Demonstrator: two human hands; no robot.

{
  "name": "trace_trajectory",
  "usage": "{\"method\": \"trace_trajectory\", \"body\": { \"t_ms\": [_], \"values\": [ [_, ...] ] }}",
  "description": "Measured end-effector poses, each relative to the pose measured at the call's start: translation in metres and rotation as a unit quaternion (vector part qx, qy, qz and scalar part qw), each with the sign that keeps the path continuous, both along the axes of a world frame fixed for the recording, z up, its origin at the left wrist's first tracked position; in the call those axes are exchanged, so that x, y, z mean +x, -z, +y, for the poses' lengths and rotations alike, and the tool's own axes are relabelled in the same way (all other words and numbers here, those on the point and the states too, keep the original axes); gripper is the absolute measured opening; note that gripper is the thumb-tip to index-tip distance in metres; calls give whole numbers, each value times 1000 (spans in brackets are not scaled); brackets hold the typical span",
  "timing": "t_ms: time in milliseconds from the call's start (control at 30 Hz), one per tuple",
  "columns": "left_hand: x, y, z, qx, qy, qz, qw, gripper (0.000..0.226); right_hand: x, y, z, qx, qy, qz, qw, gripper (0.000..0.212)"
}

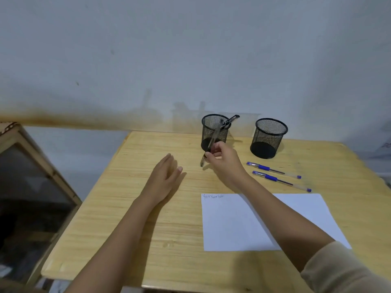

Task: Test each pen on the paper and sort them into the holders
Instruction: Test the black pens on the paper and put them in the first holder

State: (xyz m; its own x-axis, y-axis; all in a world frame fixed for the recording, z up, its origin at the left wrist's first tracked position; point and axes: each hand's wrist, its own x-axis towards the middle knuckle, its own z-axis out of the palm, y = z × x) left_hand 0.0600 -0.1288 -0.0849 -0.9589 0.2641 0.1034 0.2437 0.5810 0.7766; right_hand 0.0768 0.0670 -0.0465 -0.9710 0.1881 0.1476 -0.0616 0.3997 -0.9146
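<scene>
Pens come in three lots on the table, placed here by the sheet of paper. Beyond the paper's far left corner, the right hand pinches a dark pen between thumb and curled fingers. The pen tilts, its lower tip toward the table, its upper end against the mesh holder that stands further beyond the same corner. Whether that end is inside the holder cannot be told. A few dark pens lean out over this holder's rim. Two blue pens lie side by side just beyond the paper's far edge, and a second holder stands behind them. The left hand hovers to the left of the paper, fingers straight and holding nothing. Small handwriting marks the paper's far left corner.
</scene>
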Motion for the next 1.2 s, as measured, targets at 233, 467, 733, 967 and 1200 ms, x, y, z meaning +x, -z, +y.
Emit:
{"method": "trace_trajectory", "body": {
  "t_ms": [233,467,733,967,1200],
  "values": [
    [26,-32,40,224,45,13,973,17,31,-16,5,-151,-23,21,988,22],
    [30,-44,50,274,69,15,959,20,42,-27,17,-284,-50,38,957,23],
    [38,-51,54,322,66,-19,944,13,50,-29,19,-300,-58,72,949,21],
    [37,-53,44,294,55,-35,954,9,51,-25,23,-271,-77,64,957,20],
    [34,-42,-5,310,-39,-42,949,14,53,-28,60,-275,34,102,955,14]
  ]
}}
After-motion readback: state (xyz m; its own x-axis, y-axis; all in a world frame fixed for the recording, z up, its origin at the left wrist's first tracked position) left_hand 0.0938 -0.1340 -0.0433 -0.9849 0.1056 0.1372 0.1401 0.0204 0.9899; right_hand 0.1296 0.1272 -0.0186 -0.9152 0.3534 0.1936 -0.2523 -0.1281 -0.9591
